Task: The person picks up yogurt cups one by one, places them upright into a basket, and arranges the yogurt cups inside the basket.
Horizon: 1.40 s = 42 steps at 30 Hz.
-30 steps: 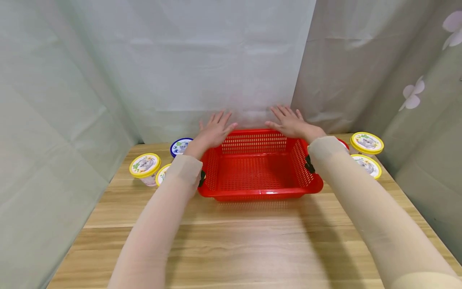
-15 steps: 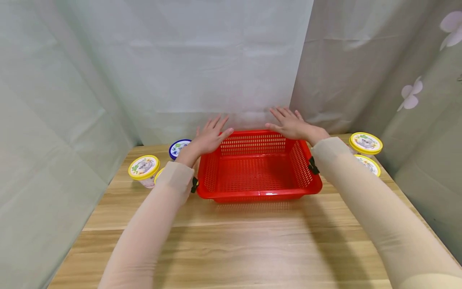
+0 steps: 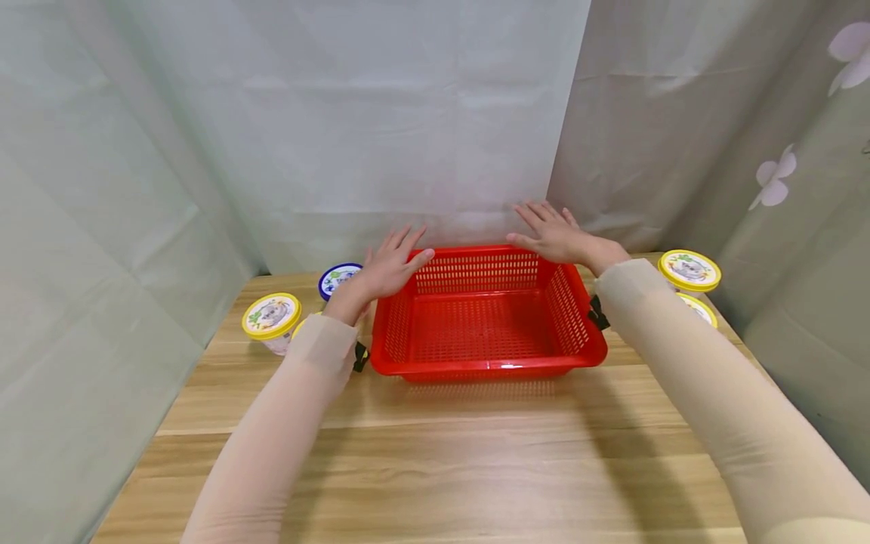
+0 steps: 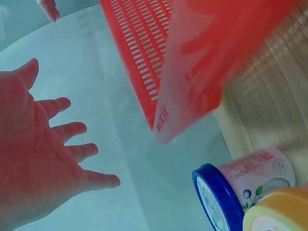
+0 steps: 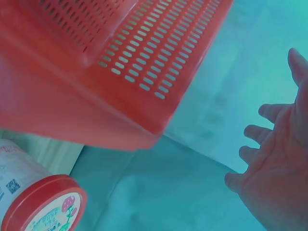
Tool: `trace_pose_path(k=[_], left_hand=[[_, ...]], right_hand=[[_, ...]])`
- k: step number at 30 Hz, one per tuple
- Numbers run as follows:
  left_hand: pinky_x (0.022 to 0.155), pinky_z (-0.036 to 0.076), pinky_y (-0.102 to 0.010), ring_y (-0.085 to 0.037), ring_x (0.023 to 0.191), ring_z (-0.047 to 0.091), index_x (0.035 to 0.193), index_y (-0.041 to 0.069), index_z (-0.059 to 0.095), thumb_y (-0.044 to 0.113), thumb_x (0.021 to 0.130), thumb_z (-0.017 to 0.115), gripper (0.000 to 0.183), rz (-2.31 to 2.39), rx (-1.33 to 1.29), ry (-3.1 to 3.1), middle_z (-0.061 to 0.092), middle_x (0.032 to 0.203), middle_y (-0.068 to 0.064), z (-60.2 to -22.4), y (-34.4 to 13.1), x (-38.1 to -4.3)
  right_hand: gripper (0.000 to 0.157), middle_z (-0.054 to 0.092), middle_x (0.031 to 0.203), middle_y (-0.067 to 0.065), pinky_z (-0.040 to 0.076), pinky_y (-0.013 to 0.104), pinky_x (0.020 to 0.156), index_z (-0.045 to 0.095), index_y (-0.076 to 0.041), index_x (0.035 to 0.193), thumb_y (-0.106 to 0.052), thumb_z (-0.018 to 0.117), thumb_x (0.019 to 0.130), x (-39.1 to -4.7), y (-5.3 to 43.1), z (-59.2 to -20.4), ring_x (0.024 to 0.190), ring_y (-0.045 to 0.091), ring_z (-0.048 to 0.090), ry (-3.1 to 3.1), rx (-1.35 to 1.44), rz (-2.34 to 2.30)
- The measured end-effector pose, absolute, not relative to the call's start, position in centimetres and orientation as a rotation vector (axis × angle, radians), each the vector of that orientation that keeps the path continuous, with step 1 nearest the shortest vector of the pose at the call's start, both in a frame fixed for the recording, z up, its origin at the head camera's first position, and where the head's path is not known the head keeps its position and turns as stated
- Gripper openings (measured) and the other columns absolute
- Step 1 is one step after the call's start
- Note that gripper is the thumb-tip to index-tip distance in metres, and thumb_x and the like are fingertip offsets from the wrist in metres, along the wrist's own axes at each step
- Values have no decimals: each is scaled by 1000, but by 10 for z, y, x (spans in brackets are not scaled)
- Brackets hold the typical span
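Observation:
A red plastic basket [image 3: 482, 325] with slotted walls sits on the wooden table with nothing inside. Over its back left corner is my left hand [image 3: 384, 273], fingers spread and straight, holding nothing. My right hand [image 3: 560, 240] is stretched out the same way above the back right corner. In the left wrist view, the left palm [image 4: 38, 154] faces the camera, apart from the basket wall. A tub with a blue lid [image 4: 216, 199] stands near that side. The right wrist view shows a red-lidded tub [image 5: 45, 204] below the basket rim.
Yellow-lidded tubs stand on both sides, one at the left [image 3: 272, 317] and one at the far right [image 3: 689, 270]. Sleeves partly cover others. Pale curtains [image 3: 408, 113] hang behind and beside the table [image 3: 462, 461].
My left hand has drawn left and slightly nearer, off the basket's back left corner area. The right hand has shifted a little right. The basket stays nearly where it was.

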<state>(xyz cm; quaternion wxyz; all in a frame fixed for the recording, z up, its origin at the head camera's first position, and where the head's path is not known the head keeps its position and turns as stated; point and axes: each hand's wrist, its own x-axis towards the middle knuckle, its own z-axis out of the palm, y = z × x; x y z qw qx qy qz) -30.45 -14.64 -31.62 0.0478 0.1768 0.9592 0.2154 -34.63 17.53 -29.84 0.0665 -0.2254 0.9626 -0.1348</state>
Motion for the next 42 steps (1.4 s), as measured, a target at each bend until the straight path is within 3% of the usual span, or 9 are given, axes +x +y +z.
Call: trace_pose_path(k=[20, 42], left_hand=[[116, 9, -60, -34, 149, 4, 159, 20, 14, 47, 104, 38, 66, 936, 509, 2874, 4, 164, -12, -330, -158, -288], [117, 9, -58, -38, 149, 3, 158, 11, 13, 41, 106, 36, 65, 1107, 513, 2804, 2, 162, -20, -345, -175, -281]], right_hand=[[82, 0, 163, 17, -9, 61, 114, 2, -14, 159, -61, 36, 100, -341, 196, -300, 148, 40, -6, 2914, -673, -377], [82, 5, 163, 19, -7, 62, 114, 8, -14, 159, -61, 40, 99, -333, 210, -301, 148, 41, -4, 2930, -676, -385]])
